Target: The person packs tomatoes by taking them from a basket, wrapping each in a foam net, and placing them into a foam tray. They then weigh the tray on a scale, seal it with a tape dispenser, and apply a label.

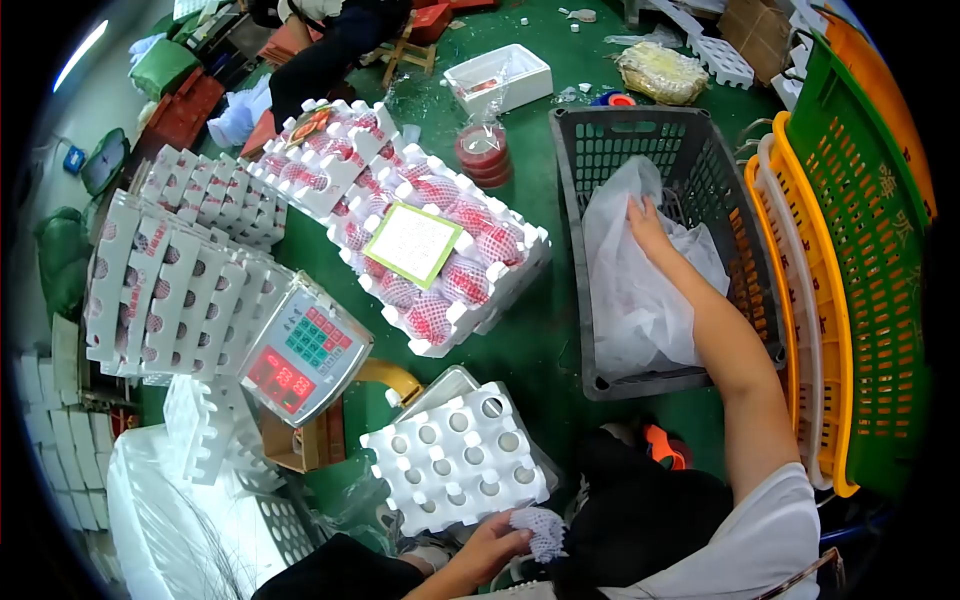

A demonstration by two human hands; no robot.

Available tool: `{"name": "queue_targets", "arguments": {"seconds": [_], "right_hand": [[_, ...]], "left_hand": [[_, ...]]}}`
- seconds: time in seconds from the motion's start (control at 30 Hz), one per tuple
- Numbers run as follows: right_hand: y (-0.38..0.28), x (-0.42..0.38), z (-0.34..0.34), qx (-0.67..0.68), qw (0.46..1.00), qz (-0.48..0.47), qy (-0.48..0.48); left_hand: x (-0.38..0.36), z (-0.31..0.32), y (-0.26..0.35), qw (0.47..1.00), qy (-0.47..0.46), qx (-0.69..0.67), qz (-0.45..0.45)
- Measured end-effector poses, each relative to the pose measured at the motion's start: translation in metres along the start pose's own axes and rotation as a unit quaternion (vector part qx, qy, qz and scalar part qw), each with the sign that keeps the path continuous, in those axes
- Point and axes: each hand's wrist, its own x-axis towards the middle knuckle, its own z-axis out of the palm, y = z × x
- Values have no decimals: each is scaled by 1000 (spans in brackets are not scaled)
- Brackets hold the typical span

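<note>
- From my remote view, the green floor point(535, 345) runs under everything in the frame.
- At the right edge, a tall green basket point(885, 235) stands beside a yellow basket point(835, 300), both with slotted walls.
- Right of centre, I see a black crate point(640, 118) with mesh walls. Translucent plastic point(640, 300) lies bunched inside it.
- On the left, white foam trays point(165, 290) stand in a leaning stack, round reddish shapes showing through their holes.
- Upper centre, foam trays of net-wrapped fruit point(430, 320) sit with a green-bordered card point(413, 245) on top.
- In the upper left, another person's dark-clad leg point(335, 60) is bent near a wooden stool point(408, 55).
- Lower centre, an upside-down or bare foam tray point(460, 460) lies over a metal platform; I cannot tell which way up it is.
- Left of that, a scale display point(305, 350) glows with red digits.
- My right hand point(648, 228) reaches into the crate, fingers on the plastic near its top; I cannot tell whether they grip it.
- My left hand point(492, 548), at the bottom centre, is closed around the edge of a white foam net point(540, 533), just beside the foam tray's lower edge.
</note>
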Motion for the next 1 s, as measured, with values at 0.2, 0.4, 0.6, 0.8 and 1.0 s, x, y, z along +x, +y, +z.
{"name": "queue_targets", "arguments": {"seconds": [0.2,0.4,0.6,0.8,1.0], "right_hand": [[-7,-13,-30,-243,969,-49,3],[-64,-28,-77,-458,883,64,-82],[38,5,-79,-159,968,130,-146],[-75,-16,-119,-9,912,171,-374],[-87,-127,-110,-307,707,-17,-636]], "left_hand": [[18,-7,5,986,34,-100,129],[36,-11,39,967,19,-5,252],[83,61,133,846,2,333,416],[166,170,168,415,57,717,557],[130,161,122,428,5,746,509]]}}
